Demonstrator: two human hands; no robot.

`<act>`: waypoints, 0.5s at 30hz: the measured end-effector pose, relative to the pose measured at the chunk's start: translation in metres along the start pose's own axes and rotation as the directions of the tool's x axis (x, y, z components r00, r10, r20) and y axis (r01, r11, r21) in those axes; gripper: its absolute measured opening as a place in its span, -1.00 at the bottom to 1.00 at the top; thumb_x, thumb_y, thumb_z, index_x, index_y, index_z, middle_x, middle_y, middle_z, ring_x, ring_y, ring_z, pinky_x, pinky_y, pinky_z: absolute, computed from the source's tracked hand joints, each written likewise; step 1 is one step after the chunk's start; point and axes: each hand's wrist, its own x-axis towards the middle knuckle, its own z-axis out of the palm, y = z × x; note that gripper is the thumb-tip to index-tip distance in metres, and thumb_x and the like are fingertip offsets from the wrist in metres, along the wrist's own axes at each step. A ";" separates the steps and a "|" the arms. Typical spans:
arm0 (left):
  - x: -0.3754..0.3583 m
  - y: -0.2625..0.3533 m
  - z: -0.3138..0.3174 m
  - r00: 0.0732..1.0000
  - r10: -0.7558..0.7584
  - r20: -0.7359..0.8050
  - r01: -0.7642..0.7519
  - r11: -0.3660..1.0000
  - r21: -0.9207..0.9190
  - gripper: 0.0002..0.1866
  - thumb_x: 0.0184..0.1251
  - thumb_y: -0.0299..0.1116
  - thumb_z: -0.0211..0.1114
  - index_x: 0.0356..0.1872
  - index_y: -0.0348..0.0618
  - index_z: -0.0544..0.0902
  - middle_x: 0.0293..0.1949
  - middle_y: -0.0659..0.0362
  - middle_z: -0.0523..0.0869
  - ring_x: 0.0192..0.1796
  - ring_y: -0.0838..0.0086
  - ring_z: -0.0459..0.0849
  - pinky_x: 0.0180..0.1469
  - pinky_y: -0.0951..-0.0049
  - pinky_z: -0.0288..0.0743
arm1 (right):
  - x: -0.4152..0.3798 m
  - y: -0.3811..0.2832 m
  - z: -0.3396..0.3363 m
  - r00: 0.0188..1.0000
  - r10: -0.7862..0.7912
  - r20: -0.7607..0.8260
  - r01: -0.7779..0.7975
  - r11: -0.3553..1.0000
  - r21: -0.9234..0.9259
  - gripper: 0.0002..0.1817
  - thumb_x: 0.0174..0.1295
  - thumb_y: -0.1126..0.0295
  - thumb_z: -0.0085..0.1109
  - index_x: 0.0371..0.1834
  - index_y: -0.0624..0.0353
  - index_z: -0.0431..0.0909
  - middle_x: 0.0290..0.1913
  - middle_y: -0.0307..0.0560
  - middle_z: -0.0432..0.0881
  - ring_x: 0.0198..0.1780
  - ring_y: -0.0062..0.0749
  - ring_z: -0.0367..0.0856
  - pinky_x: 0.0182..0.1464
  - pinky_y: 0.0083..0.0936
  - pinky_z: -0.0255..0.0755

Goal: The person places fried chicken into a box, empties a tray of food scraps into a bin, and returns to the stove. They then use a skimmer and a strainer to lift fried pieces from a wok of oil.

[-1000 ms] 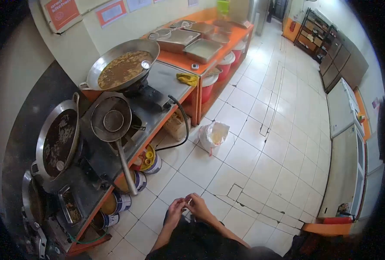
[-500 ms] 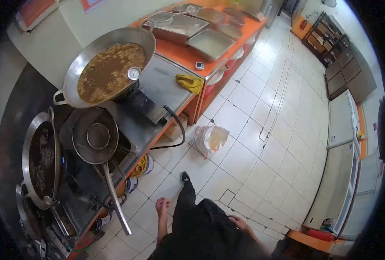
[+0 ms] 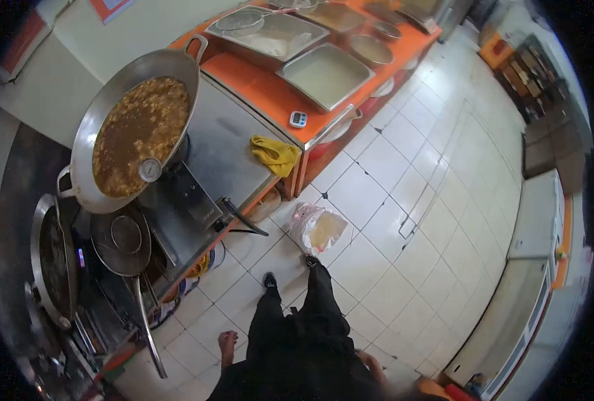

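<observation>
My left hand [image 3: 228, 342] hangs low beside my left thigh with its fingers curled in and nothing showing in them. My right hand [image 3: 372, 365] is down by my right hip, partly blurred, and its fingers cannot be made out. Neither hand touches anything on the counter. Nearest to my left hand is the long handle of a metal strainer [image 3: 117, 235] resting on the stove. In front of my right foot, a plastic bag [image 3: 302, 222] with pale yellow contents stands on the floor.
A large wok [image 3: 83, 154] of bubbling brown oil has a dial thermometer [image 3: 150, 170] at its edge. A second wok [image 3: 41, 224] sits lower left. A yellow cloth [image 3: 274, 155], small timer [image 3: 298, 119] and metal tray [image 3: 327, 75] lie along the counter. White freezers [image 3: 536, 217] line the right.
I have stepped forward, so the bag is now close to my right foot and the counter appears nearer. Both hands have swung slightly lower in view, and neither has taken hold of anything visible.
</observation>
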 end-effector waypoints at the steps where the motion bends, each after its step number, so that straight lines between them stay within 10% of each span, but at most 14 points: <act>1: -0.027 0.025 0.014 0.998 0.052 -0.021 -0.052 0.999 0.010 -0.75 0.09 -0.30 0.21 -0.30 -0.24 0.46 -0.47 0.15 0.60 -0.44 0.54 0.57 -0.45 0.58 0.41 | 0.040 0.014 -0.042 0.952 -0.281 0.120 0.306 0.870 -0.386 -0.60 0.11 0.27 0.08 0.03 0.15 0.44 -0.11 -0.19 0.58 -0.16 -0.45 0.47 -0.08 -0.41 0.40; 3: -0.055 0.036 0.037 0.994 0.023 -0.106 -0.027 0.999 -0.033 -0.78 0.09 -0.32 0.22 -0.32 -0.22 0.46 -0.48 0.17 0.60 -0.45 0.55 0.56 -0.45 0.58 0.40 | 0.080 -0.036 -0.132 0.993 0.080 0.089 -0.056 0.966 -0.251 -0.67 0.11 0.27 0.07 -0.05 0.08 0.51 0.01 -0.19 0.53 -0.19 -0.57 0.56 -0.27 -0.54 0.47; 4: -0.060 0.037 0.048 0.990 0.018 -0.142 -0.026 0.998 -0.054 -0.79 0.08 -0.33 0.22 -0.33 -0.21 0.46 -0.49 0.18 0.60 -0.45 0.56 0.56 -0.45 0.58 0.40 | 0.141 0.007 -0.183 0.946 -0.322 0.022 0.290 0.816 -0.500 -0.73 0.05 0.31 0.11 -0.15 0.06 0.56 -0.20 -0.18 0.61 -0.37 -0.55 0.59 -0.35 -0.53 0.47; 5: -0.071 0.041 0.059 0.981 0.014 -0.195 -0.020 0.999 -0.030 -0.82 0.08 -0.35 0.22 -0.36 -0.19 0.44 -0.49 0.18 0.60 -0.45 0.56 0.55 -0.45 0.58 0.40 | 0.140 -0.052 -0.216 0.904 -0.258 -0.340 0.023 0.825 -0.565 -0.79 -0.01 0.40 0.13 -0.27 0.08 0.59 -0.42 -0.18 0.62 -0.51 -0.50 0.57 -0.41 -0.53 0.47; 7: -0.094 0.043 0.074 0.973 0.044 -0.226 -0.040 0.999 0.026 -0.82 0.07 -0.35 0.22 -0.37 -0.18 0.45 -0.49 0.17 0.61 -0.43 0.55 0.56 -0.43 0.58 0.42 | 0.174 -0.108 -0.285 0.716 -0.433 -0.547 0.240 0.889 -0.390 -0.83 0.02 0.44 0.05 -0.33 0.22 0.56 -0.50 -0.10 0.61 -0.58 -0.50 0.54 -0.53 -0.55 0.43; 10: -0.129 0.006 0.084 0.934 0.164 -0.318 -0.171 0.985 0.004 -0.81 0.04 -0.34 0.25 -0.40 -0.19 0.46 -0.50 0.14 0.62 -0.43 0.52 0.58 -0.41 0.56 0.45 | 0.140 -0.251 -0.326 0.838 -0.308 -0.450 0.374 0.925 0.065 -0.65 0.12 0.28 -0.03 -0.10 0.27 0.46 -0.39 -0.06 0.61 -0.50 -0.49 0.56 -0.52 -0.69 0.35; 14: -0.153 -0.031 0.117 0.862 -0.013 -0.506 0.086 0.989 0.122 -0.81 0.00 -0.34 0.27 -0.44 -0.22 0.49 -0.53 0.11 0.63 -0.47 0.49 0.60 -0.40 0.49 0.49 | 0.161 -0.306 -0.324 0.859 -0.408 -0.311 0.460 0.880 0.118 -0.62 0.17 0.19 -0.06 -0.07 0.23 0.45 -0.32 -0.04 0.61 -0.45 -0.48 0.58 -0.50 -0.68 0.36; 15: -0.156 -0.039 0.130 0.878 0.045 -0.477 -0.084 0.995 -0.060 -0.80 -0.02 -0.33 0.28 -0.46 -0.23 0.50 -0.54 0.10 0.63 -0.48 0.48 0.61 -0.40 0.47 0.50 | 0.177 -0.299 -0.320 0.872 -0.402 -0.280 0.441 0.893 0.092 -0.61 0.20 0.16 -0.07 -0.04 0.19 0.45 -0.32 -0.03 0.61 -0.44 -0.47 0.59 -0.48 -0.65 0.39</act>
